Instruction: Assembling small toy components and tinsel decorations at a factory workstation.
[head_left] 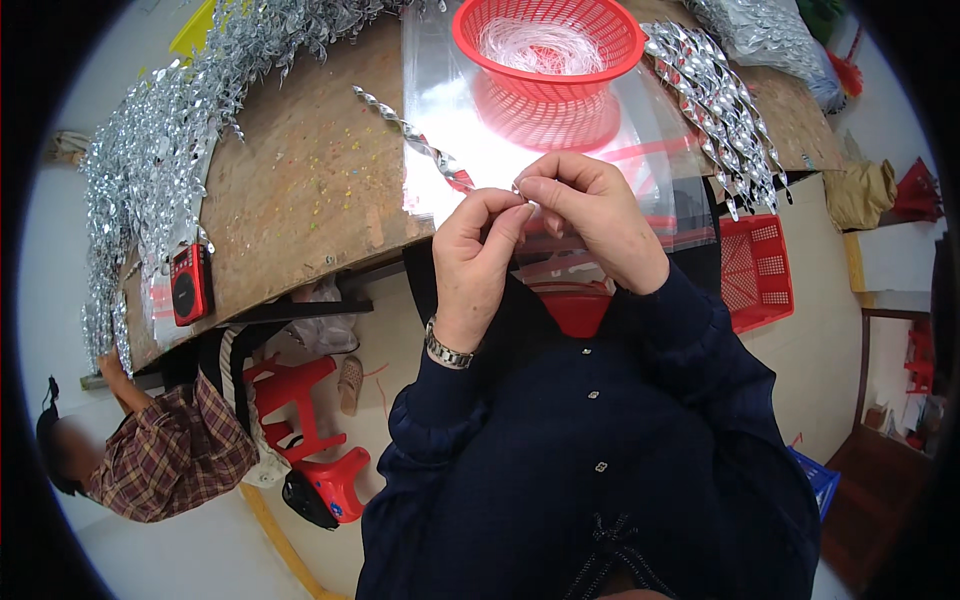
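Note:
My left hand (476, 255) is closed in a pinch at the near end of a twisted silver foil strip (408, 132), which stretches away to the upper left over the table. My right hand (598, 215) pinches close beside it, thumb against forefinger, the fingertips of both hands almost meeting. A tiny pale, shiny bit shows between them, too small to name. Beyond my hands, a red plastic basket (625, 45) holds a loose coil of clear thread (540, 47). Under it lie clear plastic sheets (435, 130).
Twisted silver strips (715, 105) hang at the right, and a large heap of them (150, 150) covers the table's left. A red radio (190, 285) sits at the wooden table's (290, 190) edge. Left, another person (175, 455) handles strips. Red stools (300, 400) and a red crate (755, 272) stand below.

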